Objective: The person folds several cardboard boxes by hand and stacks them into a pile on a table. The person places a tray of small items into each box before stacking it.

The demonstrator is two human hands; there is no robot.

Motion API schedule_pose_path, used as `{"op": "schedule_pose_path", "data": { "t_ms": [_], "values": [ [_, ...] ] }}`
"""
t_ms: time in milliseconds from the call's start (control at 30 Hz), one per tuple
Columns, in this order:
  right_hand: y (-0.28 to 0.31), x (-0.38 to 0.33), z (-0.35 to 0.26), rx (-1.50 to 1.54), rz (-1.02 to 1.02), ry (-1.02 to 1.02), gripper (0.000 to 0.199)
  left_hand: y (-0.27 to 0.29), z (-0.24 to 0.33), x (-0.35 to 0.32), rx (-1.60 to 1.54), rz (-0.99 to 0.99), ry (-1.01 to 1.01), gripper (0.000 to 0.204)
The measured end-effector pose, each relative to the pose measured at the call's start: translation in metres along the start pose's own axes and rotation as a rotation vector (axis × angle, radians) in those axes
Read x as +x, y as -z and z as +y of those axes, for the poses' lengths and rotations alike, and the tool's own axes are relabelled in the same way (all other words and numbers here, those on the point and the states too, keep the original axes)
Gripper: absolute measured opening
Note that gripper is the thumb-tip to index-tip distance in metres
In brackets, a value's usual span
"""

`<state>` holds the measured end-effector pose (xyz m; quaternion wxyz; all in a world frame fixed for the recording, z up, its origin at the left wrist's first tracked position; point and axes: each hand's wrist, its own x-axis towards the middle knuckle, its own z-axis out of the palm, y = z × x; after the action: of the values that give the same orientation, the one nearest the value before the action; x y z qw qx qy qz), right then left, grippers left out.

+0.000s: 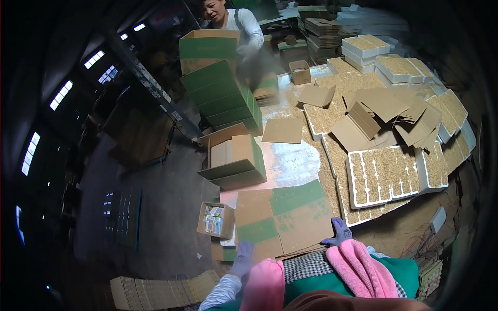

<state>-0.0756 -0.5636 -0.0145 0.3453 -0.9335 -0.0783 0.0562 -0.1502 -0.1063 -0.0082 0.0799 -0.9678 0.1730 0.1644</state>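
gloved left grip [243,260], right grip [339,233] by flat, green-banded cardboard [303,223].

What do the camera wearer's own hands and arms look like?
The left hand and right hand wear pale purple gloves; the right one shows a small dark marking. The left arm has a wrinkled, whitish fabric sleeve. Fluffy pink cloth hides most of the right arm, so its sleeve is hard to tell. No cables show on either.

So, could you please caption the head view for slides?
Purple-gloved left hand and right hand at flat green-brown cardboard, near white rectangular trays.
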Motion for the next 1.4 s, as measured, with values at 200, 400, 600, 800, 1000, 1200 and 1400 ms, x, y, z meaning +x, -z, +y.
{"op": "schedule_pose_path", "data": {
  "t_ms": [200, 400, 600, 800, 1000, 1200, 1400],
  "values": [
    [0.139, 0.041, -0.109, 0.219, 0.291, 0.12, 0.078, 0.196, -0.017, -0.009, -0.791, 0.289, 0.211, 0.058],
    [0.182, 0.158, -0.172, 0.435, -0.246, 0.363, 0.047, 0.287, -0.043, 0.049, -0.94, 0.124, -0.104, 0.048],
    [0.077, 0.164, -0.189, 0.244, 0.265, 0.113, 0.115, 0.227, 0.04, 0.114, -0.154, 0.409, -0.343, 0.069],
    [0.078, 0.164, -0.125, -0.128, 0.087, 0.185, 0.109, 0.281, 0.022, 0.125, -0.01, 0.594, -0.15, 0.09],
    [0.11, 0.08, -0.148, 0.403, 0.67, 0.19, 0.048, 0.213, 0.034, 0.097, -0.213, 0.69, -0.333, 0.051],
    [0.089, 0.096, -0.158, -0.203, 0.389, 0.478, 0.069, 0.213, -0.004, 0.158, -0.253, 0.415, -0.482, 0.034],
    [0.048, 0.069, -0.149, 0.943, -0.217, -0.356, 0.064, 0.196, -0.016, 0.092, -0.705, 0.575, -0.298, 0.062]
  ]
}}
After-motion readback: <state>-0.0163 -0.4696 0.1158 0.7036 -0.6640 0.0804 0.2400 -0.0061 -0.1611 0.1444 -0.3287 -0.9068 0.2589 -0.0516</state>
